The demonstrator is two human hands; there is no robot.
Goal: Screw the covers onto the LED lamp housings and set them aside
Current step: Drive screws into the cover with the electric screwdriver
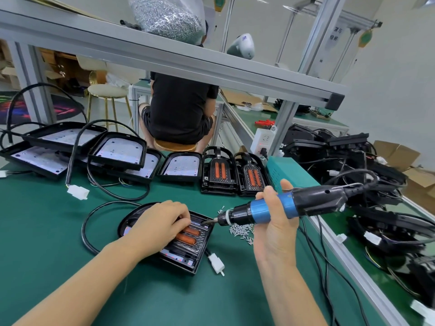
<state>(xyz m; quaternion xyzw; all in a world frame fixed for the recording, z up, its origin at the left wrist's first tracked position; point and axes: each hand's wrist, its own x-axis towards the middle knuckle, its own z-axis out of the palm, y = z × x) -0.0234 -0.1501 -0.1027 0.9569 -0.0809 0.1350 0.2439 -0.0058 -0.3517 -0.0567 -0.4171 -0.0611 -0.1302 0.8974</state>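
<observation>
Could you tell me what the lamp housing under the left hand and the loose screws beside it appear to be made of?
The lamp housing looks like black moulded plastic, semi-gloss with ribbing, though painted metal is possible. The loose screws look like bright silvery metal, probably plated steel.

An assembly workshop: a green-matted workbench [58, 231] under an aluminium-profile frame [164, 60], a bag of screws [169, 17] on top of that frame (a big one), lamp housings [117, 151] crowded below it.

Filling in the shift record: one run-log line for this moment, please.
left hand: presses cover on lamp housing | right hand: grips screwdriver, bit at cover corner | loose screws beside
</observation>
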